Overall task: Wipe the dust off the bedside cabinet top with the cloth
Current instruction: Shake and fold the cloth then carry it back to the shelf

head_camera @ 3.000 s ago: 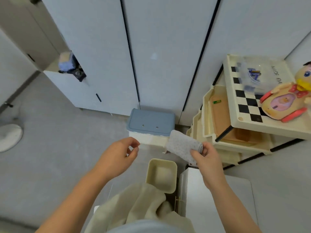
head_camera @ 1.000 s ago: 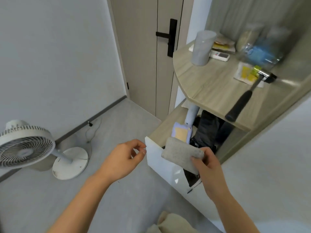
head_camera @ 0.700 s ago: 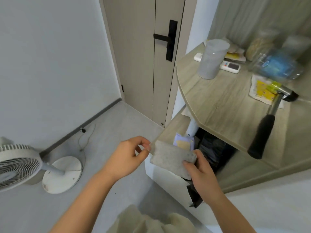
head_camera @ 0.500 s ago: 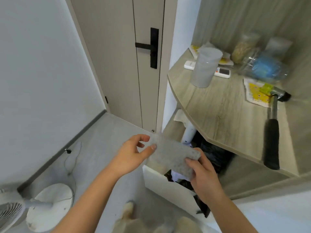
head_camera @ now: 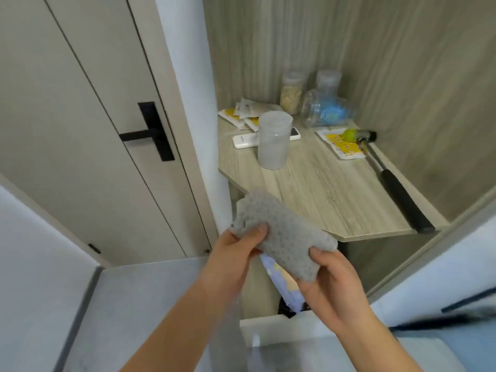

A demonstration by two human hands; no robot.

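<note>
Closing in, the left hand (head_camera: 236,260) now pinches one end of the grey cloth (head_camera: 284,236), centre frame; the right hand (head_camera: 330,283) grips the other. Beyond: the cabinet top (head_camera: 322,189).

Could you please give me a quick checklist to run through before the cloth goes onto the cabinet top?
1. Cloth gripped: ok, the left hand and right hand both hold the grey cloth.
2. Cloth on the cabinet top: not ok, it is held up at the near edge.
3. Bare wood to start on: ok, the near middle holds nothing.
4. Whole top free: not ok, a translucent cup, remote, hammer and paper packets lie on it.
5. Hammer secure: cannot tell, its handle end reaches the front edge.
6. Dust visible: cannot tell.
</note>
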